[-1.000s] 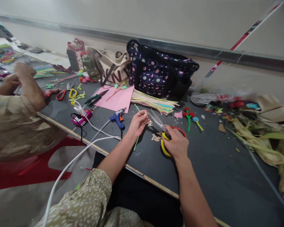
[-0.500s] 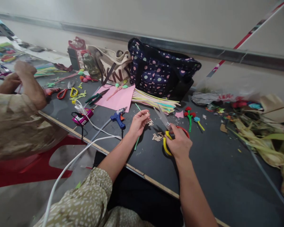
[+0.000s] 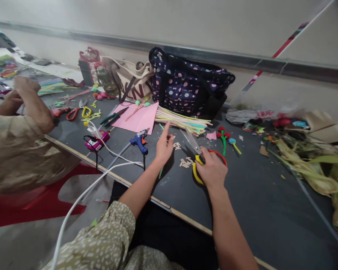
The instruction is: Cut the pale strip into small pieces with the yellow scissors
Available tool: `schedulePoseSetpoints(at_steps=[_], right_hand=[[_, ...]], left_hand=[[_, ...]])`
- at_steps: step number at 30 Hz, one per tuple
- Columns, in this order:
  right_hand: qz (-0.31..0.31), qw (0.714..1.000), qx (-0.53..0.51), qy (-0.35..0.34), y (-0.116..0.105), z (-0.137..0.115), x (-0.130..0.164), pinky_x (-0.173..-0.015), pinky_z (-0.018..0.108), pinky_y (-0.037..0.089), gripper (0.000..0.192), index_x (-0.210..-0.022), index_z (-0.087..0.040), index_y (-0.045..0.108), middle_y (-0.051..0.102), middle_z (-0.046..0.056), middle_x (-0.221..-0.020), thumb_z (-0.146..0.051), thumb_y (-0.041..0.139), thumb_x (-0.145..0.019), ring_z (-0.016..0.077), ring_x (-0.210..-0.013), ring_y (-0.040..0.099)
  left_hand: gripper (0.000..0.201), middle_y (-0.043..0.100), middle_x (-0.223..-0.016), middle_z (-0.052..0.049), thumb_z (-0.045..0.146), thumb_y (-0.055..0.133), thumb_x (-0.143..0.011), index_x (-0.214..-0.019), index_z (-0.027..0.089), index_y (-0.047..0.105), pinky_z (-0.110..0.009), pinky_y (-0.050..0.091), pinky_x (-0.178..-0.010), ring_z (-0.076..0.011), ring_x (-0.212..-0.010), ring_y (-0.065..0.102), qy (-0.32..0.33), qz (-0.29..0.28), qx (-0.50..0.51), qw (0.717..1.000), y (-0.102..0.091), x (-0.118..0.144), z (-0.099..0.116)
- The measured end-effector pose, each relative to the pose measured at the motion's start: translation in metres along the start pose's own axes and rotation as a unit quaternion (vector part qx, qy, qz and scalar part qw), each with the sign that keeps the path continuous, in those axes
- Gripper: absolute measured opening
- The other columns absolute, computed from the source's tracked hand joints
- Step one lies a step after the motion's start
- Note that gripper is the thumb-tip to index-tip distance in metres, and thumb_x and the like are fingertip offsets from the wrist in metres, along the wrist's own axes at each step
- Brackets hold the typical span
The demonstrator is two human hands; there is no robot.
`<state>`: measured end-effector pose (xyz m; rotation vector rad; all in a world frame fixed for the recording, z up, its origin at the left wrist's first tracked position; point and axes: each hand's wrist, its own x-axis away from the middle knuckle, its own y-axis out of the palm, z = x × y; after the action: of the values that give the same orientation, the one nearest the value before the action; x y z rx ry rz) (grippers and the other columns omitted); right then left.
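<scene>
At the far left of my view a co-worker's hand (image 3: 26, 92) is raised above the dark table (image 3: 270, 210), with a patterned sleeve below it, well apart from my own hands. Moving right, red and yellow-handled tools lie by a pink gadget (image 3: 97, 141) with a white cable (image 3: 81, 195) running off the table edge, then green pliers (image 3: 112, 118) resting on a pink sheet (image 3: 139, 118), and a blue glue gun (image 3: 139, 140) just in front of it. My left hand (image 3: 163, 147) is next, held over the table with fingers loosely spread and the index finger pointing up toward the bundle of pale sticks (image 3: 183, 122); I see nothing pinched in it. Small cut bits (image 3: 186, 162) lie on the table between my hands. My right hand (image 3: 212, 172) is closed around the yellow and red handles of the scissors (image 3: 195, 148), whose blades point away toward the spotted bag (image 3: 186, 88) and sit low over the table. Just beyond are little red flowers (image 3: 223, 137) on green stems, and further right, a heap of dried leaves (image 3: 312, 168).
</scene>
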<state>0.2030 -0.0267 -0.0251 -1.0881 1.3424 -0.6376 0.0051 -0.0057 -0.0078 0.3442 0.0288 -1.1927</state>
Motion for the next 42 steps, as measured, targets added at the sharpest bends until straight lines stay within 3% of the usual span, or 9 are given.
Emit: schedulePoseSetpoints(at_steps=[3,6,9,16,27,33,42], right_hand=[[-0.004,0.999,-0.031,0.012,0.0,0.0,0.0,-0.062,0.026,0.031,0.047,-0.127,-0.024,0.057,0.067,0.003,-0.093,-0.034,0.059,-0.081,0.0156,-0.081,0.057],[0.0,0.997,-0.072,0.004,0.002,0.0,0.0,-0.064,0.025,0.034,0.046,-0.127,-0.025,0.057,0.067,0.001,-0.093,-0.033,0.058,-0.081,0.0151,-0.085,0.058],[-0.001,0.996,-0.084,-0.02,0.003,-0.001,0.001,-0.065,0.025,0.035,0.047,-0.126,-0.026,0.058,0.068,0.001,-0.094,-0.033,0.059,-0.08,0.0148,-0.084,0.059],[-0.021,0.997,-0.061,-0.052,0.002,-0.004,0.001,-0.065,0.025,0.035,0.048,-0.126,-0.027,0.059,0.068,0.001,-0.096,-0.035,0.061,-0.079,0.015,-0.083,0.06],[-0.022,0.997,-0.045,-0.058,0.002,-0.004,0.002,-0.063,0.025,0.033,0.046,-0.126,-0.026,0.059,0.068,0.001,-0.094,-0.036,0.059,-0.081,0.0146,-0.08,0.059],[-0.024,0.997,-0.045,-0.054,0.002,-0.003,0.002,-0.062,0.025,0.032,0.047,-0.127,-0.026,0.058,0.068,0.002,-0.096,-0.036,0.058,-0.081,0.0147,-0.082,0.059],[-0.014,0.996,-0.052,-0.076,0.006,-0.004,0.005,-0.059,0.026,0.032,0.046,-0.127,-0.028,0.06,0.07,0.0,-0.095,-0.04,0.059,-0.082,0.0125,-0.075,0.059]], left_hand=[[0.064,0.059,-0.072,0.005,0.014,0.074,-0.066,-0.126,0.029,0.056,-0.022,0.044,-0.066,-0.0099,-0.063,0.05,-0.088,0.045,0.119,0.988,-0.003,-0.008,-0.005],[0.06,0.061,-0.073,0.005,0.017,0.079,-0.06,-0.116,0.022,0.058,-0.021,0.047,-0.062,-0.0075,-0.06,0.053,-0.167,0.015,0.193,0.967,-0.005,-0.013,-0.01],[0.046,0.064,-0.075,0.003,0.019,0.082,-0.059,-0.1,0.017,0.062,-0.022,0.051,-0.065,-0.0069,-0.062,0.058,-0.195,0.009,0.235,0.952,-0.006,-0.014,-0.013],[0.029,0.062,-0.068,0.003,0.017,0.081,-0.06,-0.085,0.014,0.065,-0.021,0.053,-0.067,-0.0058,-0.061,0.06,-0.195,-0.004,0.265,0.944,-0.006,-0.013,-0.011],[0.028,0.068,-0.075,0.001,0.016,0.081,-0.061,-0.085,0.014,0.068,-0.021,0.054,-0.07,-0.0067,-0.064,0.063,-0.2,-0.021,0.27,0.942,-0.005,-0.012,-0.009],[0.034,0.063,-0.067,0.003,0.016,0.082,-0.059,-0.09,0.014,0.069,-0.021,0.052,-0.065,-0.0073,-0.061,0.061,-0.216,-0.018,0.24,0.946,-0.007,-0.012,-0.011],[0.032,0.069,-0.078,0.001,0.016,0.083,-0.055,-0.083,0.015,0.07,-0.022,0.052,-0.07,-0.0083,-0.066,0.063,-0.199,-0.01,0.261,0.945,-0.004,-0.011,-0.007]])
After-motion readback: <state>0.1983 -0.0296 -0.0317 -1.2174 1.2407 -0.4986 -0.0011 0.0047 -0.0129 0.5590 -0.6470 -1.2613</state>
